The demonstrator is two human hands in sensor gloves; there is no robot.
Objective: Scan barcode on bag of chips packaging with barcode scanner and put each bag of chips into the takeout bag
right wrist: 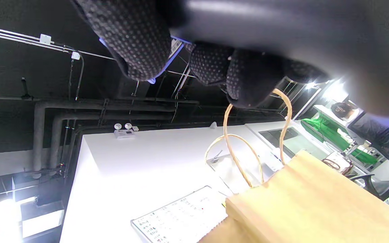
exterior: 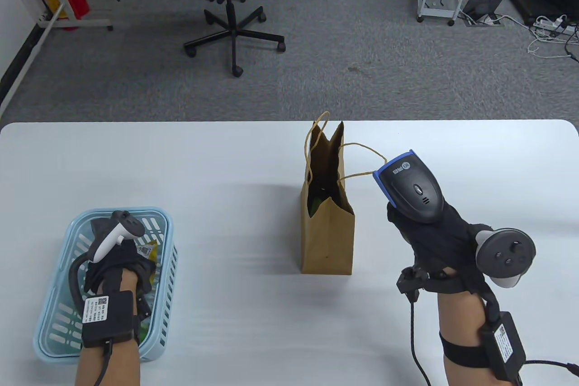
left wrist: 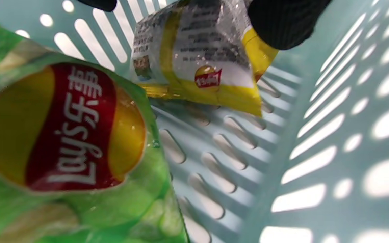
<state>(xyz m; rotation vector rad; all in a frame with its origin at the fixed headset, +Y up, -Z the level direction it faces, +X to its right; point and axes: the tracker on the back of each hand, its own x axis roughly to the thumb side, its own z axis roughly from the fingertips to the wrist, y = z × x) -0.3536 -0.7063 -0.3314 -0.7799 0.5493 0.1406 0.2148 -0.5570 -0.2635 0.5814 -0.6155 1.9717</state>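
So the left hand [exterior: 111,250] is down inside the light blue basket [exterior: 163,241] at the table's front left, and the left wrist view shows two black gloved fingertips [left wrist: 282,23] on the top end of a yellow bag of chips [left wrist: 198,67], pinching it as far as I can tell. A green Lay's bag [left wrist: 62,141] lies right beside it in the same basket. The right hand [exterior: 434,232] is off to the right, fingers curled tight around the handle of the barcode scanner [exterior: 411,187], whose blue-edged head sits just beside the rope handles of the brown takeout bag [exterior: 328,232]. That bag stands upright mid-table, mouth open, with something dark green inside it.
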